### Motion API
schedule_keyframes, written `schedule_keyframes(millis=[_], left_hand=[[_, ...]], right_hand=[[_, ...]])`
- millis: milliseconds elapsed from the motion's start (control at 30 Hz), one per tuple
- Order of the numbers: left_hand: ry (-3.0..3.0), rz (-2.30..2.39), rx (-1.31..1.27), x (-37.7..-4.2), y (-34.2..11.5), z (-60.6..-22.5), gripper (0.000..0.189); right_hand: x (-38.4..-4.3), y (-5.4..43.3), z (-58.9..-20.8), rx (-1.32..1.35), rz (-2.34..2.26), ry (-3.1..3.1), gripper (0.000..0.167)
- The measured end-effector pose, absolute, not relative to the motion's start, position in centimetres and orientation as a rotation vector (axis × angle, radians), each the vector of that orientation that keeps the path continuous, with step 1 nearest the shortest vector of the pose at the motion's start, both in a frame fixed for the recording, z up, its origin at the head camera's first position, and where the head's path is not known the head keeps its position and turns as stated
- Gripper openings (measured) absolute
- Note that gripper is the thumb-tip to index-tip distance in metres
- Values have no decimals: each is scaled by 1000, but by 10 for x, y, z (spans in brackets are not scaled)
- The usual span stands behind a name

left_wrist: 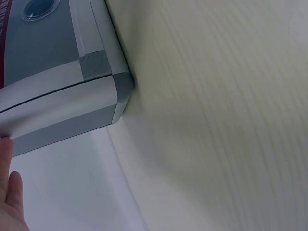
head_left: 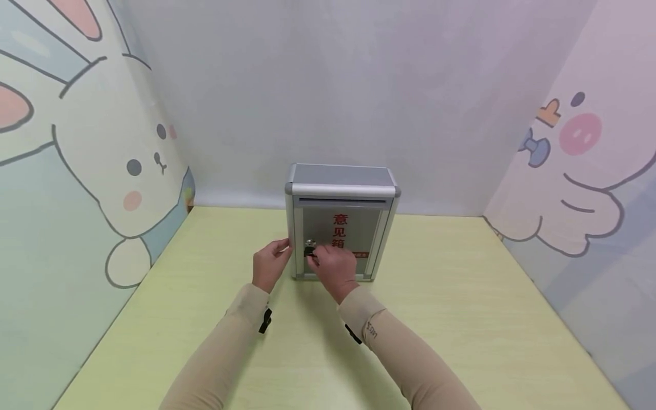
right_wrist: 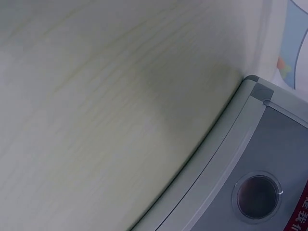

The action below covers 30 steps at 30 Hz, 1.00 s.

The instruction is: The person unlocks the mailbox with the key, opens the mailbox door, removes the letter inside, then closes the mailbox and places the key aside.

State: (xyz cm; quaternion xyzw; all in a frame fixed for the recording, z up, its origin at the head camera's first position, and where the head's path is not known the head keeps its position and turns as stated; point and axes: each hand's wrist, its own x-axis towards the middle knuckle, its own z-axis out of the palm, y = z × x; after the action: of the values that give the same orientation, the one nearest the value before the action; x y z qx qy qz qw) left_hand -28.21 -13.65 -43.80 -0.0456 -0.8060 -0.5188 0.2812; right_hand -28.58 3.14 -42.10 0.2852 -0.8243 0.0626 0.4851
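A grey suggestion box [head_left: 340, 191] with silver edges and red characters stands upright on the table. On the left part of its front is a small silver lock [head_left: 310, 243]. My right hand [head_left: 335, 267] pinches what looks like a black-headed key [head_left: 310, 251] at this lock, its fingers partly hiding it. The fingertips of my left hand [head_left: 270, 266] touch the box's left side. In the left wrist view, straight fingers [left_wrist: 4, 161] of that hand meet the silver side frame. No part of the right hand shows in the right wrist view.
The pale wood-grain table [head_left: 435, 319] extends around the box. Behind it hangs a plain light backdrop [head_left: 333, 85]; cartoon-printed panels [head_left: 102, 171] flank both sides. Low on the box front, a round window [right_wrist: 257, 197] shows in the right wrist view.
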Motion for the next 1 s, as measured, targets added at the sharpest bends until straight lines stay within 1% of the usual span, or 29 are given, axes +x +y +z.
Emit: schedule_keyframes(millis=[433, 500, 667, 1000], left_hand=[[-2139, -1384, -155, -283, -137, -441, 20], [-2139, -1386, -158, -283, -137, -441, 19], [-2135, -1380, -158, -284, -136, -442, 19], [-2135, -1382, -148, -283, -137, -439, 20]], right_hand=[[-285, 24, -430, 675, 156, -1971, 41], [-284, 22, -432, 666, 177, -1983, 39], [-282, 22, -430, 583, 298, -2087, 25], [-282, 21, -429, 558, 305, -2122, 18]])
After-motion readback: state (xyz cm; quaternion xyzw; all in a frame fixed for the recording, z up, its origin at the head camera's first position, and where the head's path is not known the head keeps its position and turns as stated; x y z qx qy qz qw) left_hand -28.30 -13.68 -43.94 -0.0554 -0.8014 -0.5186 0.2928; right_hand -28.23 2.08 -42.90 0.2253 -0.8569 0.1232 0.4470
